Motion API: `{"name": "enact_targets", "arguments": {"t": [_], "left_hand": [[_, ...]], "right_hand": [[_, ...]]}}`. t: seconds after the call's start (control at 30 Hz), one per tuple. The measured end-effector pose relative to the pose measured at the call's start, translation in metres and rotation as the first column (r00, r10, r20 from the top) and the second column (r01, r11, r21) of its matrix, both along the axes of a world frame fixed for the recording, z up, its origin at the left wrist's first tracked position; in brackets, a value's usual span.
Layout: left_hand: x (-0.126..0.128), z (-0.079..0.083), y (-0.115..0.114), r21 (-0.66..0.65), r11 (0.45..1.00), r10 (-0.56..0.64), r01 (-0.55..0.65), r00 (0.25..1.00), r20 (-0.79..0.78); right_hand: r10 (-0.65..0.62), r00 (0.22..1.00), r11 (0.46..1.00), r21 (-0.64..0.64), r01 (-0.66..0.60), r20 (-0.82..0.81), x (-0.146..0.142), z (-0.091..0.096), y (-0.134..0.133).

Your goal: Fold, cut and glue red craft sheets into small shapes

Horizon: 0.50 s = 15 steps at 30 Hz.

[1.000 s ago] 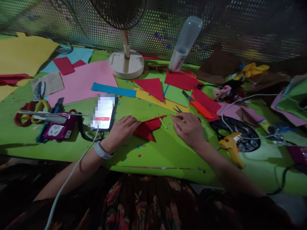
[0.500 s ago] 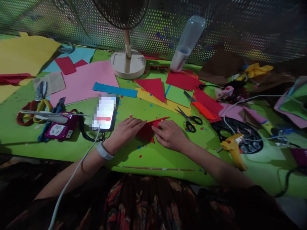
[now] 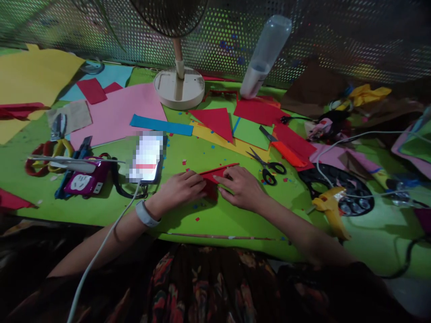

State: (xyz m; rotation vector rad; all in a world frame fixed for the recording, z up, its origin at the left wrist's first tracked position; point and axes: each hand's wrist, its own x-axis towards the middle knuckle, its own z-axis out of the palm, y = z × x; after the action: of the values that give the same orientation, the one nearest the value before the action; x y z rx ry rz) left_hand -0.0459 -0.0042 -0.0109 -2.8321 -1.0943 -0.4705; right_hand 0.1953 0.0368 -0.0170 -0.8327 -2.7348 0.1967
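Note:
A piece of red paper (image 3: 218,174) with a narrow rolled or folded far edge is held low over the green table in front of me. My left hand (image 3: 183,187) is closed on its left side, the fingertips partly covering it. On the right side, my right hand (image 3: 243,186) grips the paper with bent fingers and thumb. Black-handled scissors (image 3: 269,168) lie partly open just beyond my right hand. Left of my left hand is a phone (image 3: 148,157) with a lit, blurred screen and a white cable.
A white fan base (image 3: 179,95) and a tilted clear bottle (image 3: 266,56) stand at the back. An orange cutter (image 3: 288,153), a yellow glue gun (image 3: 332,208) and a black palette (image 3: 362,190) lie right. A purple power socket (image 3: 85,179) sits left, among coloured paper sheets.
My left hand has shifted slightly toward me on the red paper, and less of the paper's near corner shows. A red paper piece now appears at the table's left edge.

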Motion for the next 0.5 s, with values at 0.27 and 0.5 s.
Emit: {"name": "enact_targets", "arguments": {"t": [0.27, 0.5], "left_hand": [[-0.005, 0.003, 0.001, -0.131, 0.991, -0.003, 0.018, 0.993, 0.116], [-0.007, 0.0, -0.001, -0.167, 0.986, 0.035, -0.017, 0.994, 0.104]], "right_hand": [[-0.02, 1.0, 0.986, -0.165, 0.017, -0.014, 0.002, 0.008, 0.004], [-0.111, 0.994, 0.92, -0.378, 0.106, 0.01, 0.0, 0.014, 0.01]]}}
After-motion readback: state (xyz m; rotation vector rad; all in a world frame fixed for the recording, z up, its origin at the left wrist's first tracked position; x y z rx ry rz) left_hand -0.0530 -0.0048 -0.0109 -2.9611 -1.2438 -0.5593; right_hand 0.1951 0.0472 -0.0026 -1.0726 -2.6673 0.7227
